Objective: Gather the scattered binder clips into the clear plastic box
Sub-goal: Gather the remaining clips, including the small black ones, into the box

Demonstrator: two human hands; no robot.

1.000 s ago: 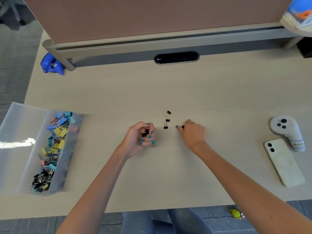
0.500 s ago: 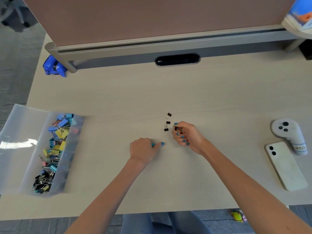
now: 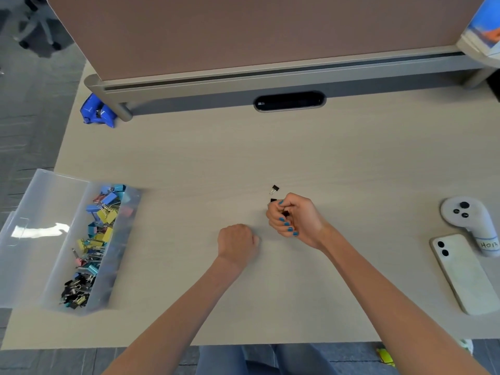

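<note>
A small black binder clip (image 3: 274,189) lies loose on the desk, just beyond my right hand (image 3: 297,220). That hand is curled with a black clip (image 3: 285,212) showing in its palm, and its thumb and forefinger touch another black clip (image 3: 273,200) on the desk. My left hand (image 3: 236,240) is a closed fist, knuckles up, a short way to the left; what it holds is hidden. The clear plastic box (image 3: 123,239) sits at the desk's left edge, holding several coloured and black clips (image 3: 94,234).
The box's clear lid (image 3: 35,226) lies open to the left, past the desk edge. A white phone (image 3: 465,272) and a grey controller (image 3: 465,215) lie at the right. A blue object (image 3: 96,112) sits by the partition foot at the back left.
My left hand, holding black clips a second ago, turned palm down over a clip on the desk and closed into a fist. My right hand picked up one clip and moved left onto another.
</note>
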